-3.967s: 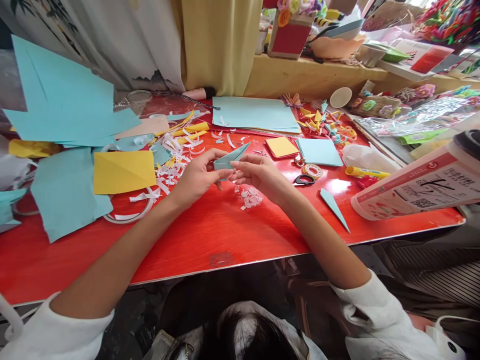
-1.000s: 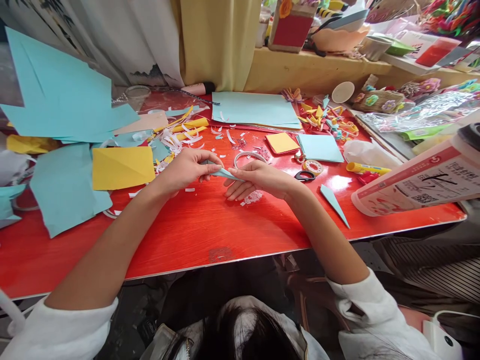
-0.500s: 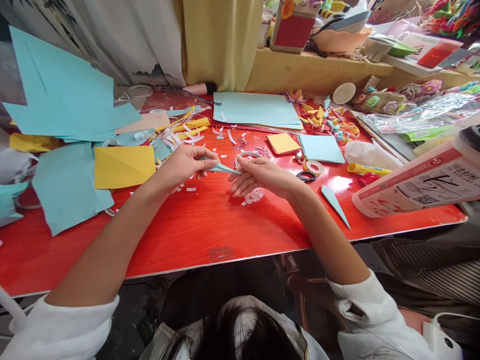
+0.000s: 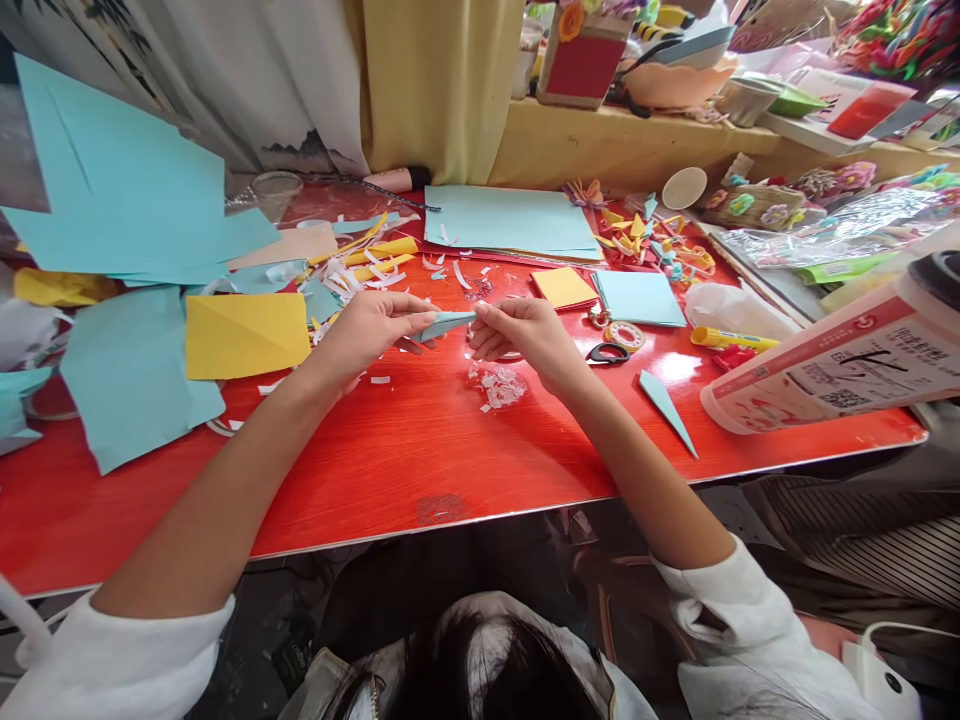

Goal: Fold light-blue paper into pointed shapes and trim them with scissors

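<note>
Hiding its contents, the black-lidded cup [image 4: 817, 365] is well right of the grip; the left hand [image 4: 367, 335] and right hand [image 4: 529, 338] pinch the folded blue paper [image 4: 450, 320], which spans between their fingertips.

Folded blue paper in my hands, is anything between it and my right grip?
Nothing visible: your right hand pinches one end of the folded blue paper, your left hand the other. The white scraps lie nearer you, not between.
</note>
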Demonstrator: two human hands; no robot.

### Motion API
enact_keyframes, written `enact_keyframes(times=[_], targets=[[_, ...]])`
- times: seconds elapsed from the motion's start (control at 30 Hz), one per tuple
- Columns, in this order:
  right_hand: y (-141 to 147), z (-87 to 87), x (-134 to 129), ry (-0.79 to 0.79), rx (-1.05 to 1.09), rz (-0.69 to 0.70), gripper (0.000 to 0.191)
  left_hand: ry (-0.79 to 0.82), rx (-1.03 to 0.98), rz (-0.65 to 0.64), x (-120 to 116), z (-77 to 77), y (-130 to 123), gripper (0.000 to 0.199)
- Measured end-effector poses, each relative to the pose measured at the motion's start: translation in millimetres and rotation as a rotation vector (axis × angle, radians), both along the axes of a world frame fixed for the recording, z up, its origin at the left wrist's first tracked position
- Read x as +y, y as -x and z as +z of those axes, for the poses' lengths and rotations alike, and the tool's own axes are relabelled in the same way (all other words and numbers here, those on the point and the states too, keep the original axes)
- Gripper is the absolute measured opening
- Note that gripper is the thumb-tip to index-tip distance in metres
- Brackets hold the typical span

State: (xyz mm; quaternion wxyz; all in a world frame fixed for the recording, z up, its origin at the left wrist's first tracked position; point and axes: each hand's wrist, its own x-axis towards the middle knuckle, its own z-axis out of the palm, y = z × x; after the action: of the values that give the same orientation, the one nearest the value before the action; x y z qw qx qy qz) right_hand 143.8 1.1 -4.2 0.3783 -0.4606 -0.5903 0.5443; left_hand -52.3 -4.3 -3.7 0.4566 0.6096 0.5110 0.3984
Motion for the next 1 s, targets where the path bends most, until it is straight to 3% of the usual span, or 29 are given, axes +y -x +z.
enact_keyframes(times=[0.17, 0.37, 0.53, 0.7, 0.87, 1.0], targets=[[1, -4.3, 1, -0.173, 0.033, -0.043, 0.039, 0.026, 0.057, -0.135, -4, 3.8, -4, 0.027], [0, -4.4, 0, -0.175, 0.01, 0.074, 0.042, 0.123, 0.023, -0.218, -9, -0.9, -11, 0.024], [-2, -5.4, 1, -0.271, -0.097, 0.069, 0.047, 0.122, 0.063, -0.295, -10, -4.7, -13, 0.026], [0, -5.0, 0, -0.278, -0.13, 0.065, 0.047, 0.052, 0.118, -0.264, -13, -1.5, -17, 0.031], [1, -5.1, 0, -0.277, -0.115, 0.208, 0.044, 0.056, 0.041, -0.206, -13, -5.2, -21, 0.034], [1, -5.5, -1, -0.243, -0.09, 0.15, 0.044, -0.149, 0.306, -0.165, -11, -5.3, -16, 0.04]])
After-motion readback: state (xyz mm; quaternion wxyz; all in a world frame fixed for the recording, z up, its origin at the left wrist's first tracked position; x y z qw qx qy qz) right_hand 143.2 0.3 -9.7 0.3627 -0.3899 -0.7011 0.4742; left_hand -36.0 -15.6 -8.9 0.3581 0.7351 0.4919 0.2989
